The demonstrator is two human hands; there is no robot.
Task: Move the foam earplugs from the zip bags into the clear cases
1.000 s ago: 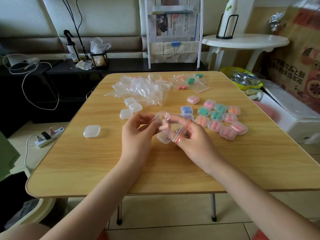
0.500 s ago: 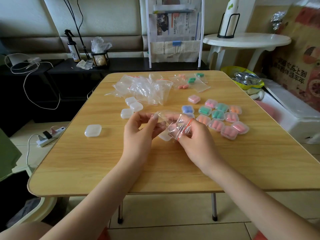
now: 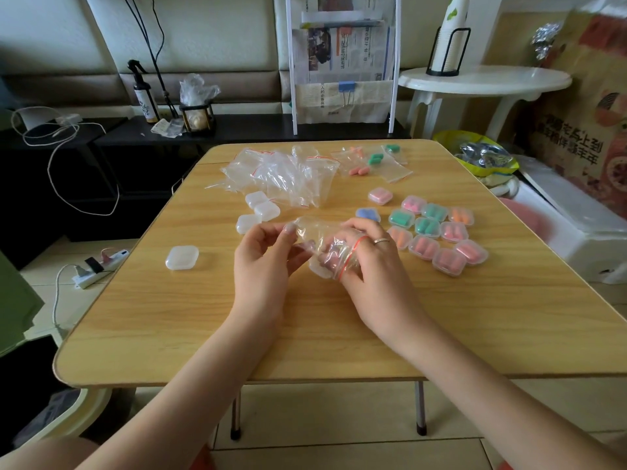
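Clear plastic zip bag (image 3: 325, 240) with a red seal strip is gripped by both hands: left hand (image 3: 263, 266) pinching its end, right hand (image 3: 369, 266) curled around it.

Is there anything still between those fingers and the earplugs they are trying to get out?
Yes, the zip bag itself. Both the left hand and the right hand grip its crumpled plastic, and the pinkish earplugs show only dimly through it. A clear case seems to sit just beneath.
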